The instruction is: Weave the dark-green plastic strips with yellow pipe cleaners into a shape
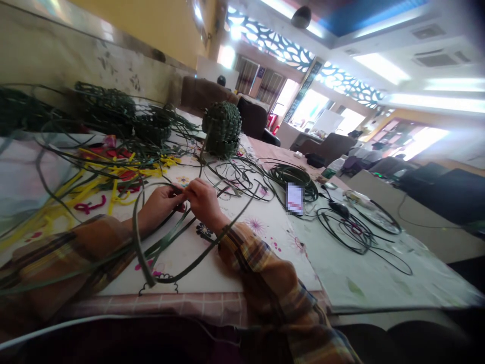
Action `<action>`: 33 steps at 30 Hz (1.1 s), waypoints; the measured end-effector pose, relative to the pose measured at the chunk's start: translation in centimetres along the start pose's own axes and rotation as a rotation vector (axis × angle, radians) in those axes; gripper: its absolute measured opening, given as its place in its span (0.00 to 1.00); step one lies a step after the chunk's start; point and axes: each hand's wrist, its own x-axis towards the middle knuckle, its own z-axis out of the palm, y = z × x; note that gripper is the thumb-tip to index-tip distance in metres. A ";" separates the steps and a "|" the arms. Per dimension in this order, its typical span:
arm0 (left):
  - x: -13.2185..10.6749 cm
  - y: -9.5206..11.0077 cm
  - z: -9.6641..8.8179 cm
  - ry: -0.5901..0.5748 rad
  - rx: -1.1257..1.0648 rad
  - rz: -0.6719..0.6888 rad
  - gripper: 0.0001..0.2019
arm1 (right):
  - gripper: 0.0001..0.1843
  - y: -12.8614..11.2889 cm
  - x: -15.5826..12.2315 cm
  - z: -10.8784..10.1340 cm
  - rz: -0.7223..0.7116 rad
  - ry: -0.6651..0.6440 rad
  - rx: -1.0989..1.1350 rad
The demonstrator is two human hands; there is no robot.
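My left hand point(159, 205) and my right hand point(203, 199) meet over the table, both closed on dark green weaving strips point(182, 237) pinched between the fingertips. The strips loop out from my hands toward the table's near edge and curve back past my plaid sleeves. A woven dark green basket point(222, 129) stands upright farther back, beyond my right hand. Loose green strips point(235, 177) lie curled on the white cloth between the basket and my hands.
Yellow strips point(94, 184) and red pieces point(113, 154) lie scattered at left. More green woven baskets point(109, 108) sit at the back left. A coil of green strip point(293, 177), a phone point(294, 198) and black cables point(348, 230) lie to the right. Chairs stand behind the table.
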 end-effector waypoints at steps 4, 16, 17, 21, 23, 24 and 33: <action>-0.1 -0.1 0.1 -0.015 -0.017 0.061 0.20 | 0.17 0.2 0.0 0.2 0.062 0.013 -0.004; -0.2 0.4 -0.2 0.098 0.128 0.063 0.19 | 0.07 0.2 0.2 -0.1 0.062 -0.087 -0.101; -0.2 0.6 -0.2 0.107 0.121 0.061 0.18 | 0.07 0.2 0.2 0.0 0.073 -0.106 -0.155; -0.2 0.9 0.0 0.113 0.044 0.007 0.16 | 0.07 -0.1 -0.1 0.0 0.085 -0.198 -0.296; -0.1 0.7 -0.1 0.129 -0.027 -0.029 0.16 | 0.08 -0.4 -0.3 0.0 0.058 -0.240 -0.324; 0.0 0.6 -0.1 0.141 -0.062 -0.044 0.15 | 0.08 -0.6 -0.5 0.0 0.040 -0.256 -0.329; -0.1 0.9 -0.4 0.188 -0.210 -0.102 0.17 | 0.13 -1.1 -2.0 1.3 -0.178 -0.371 -0.328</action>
